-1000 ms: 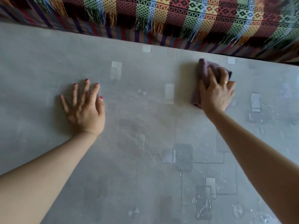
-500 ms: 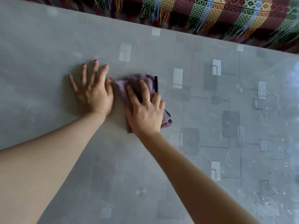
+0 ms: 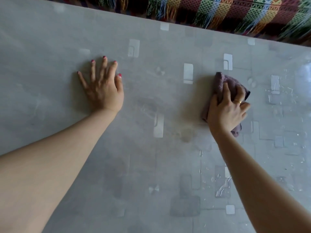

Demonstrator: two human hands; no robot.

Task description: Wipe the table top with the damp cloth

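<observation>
Two bare forearms reach in from the near edge across one grey table (image 3: 151, 165), its surface printed with pale and dark rectangles and streaked with wet marks and droplets toward the right side. The left hand (image 3: 102, 88) lies flat on the table, palm down, its five fingers straight and spread, holding nothing; the nails are painted red. Well apart from it, to the right, the right hand (image 3: 226, 110) presses down on one mauve cloth (image 3: 220, 81), with fingers curled over its bunched top and a single gold ring on one finger. The cloth sits on the table beneath that hand, with a fold poking out past the fingertips on the far side and a corner showing under the heel of the hand. Beyond the table's far edge runs one striped woven blanket (image 3: 235, 9) in red, green, yellow and blue, with a fringe hanging along it.
</observation>
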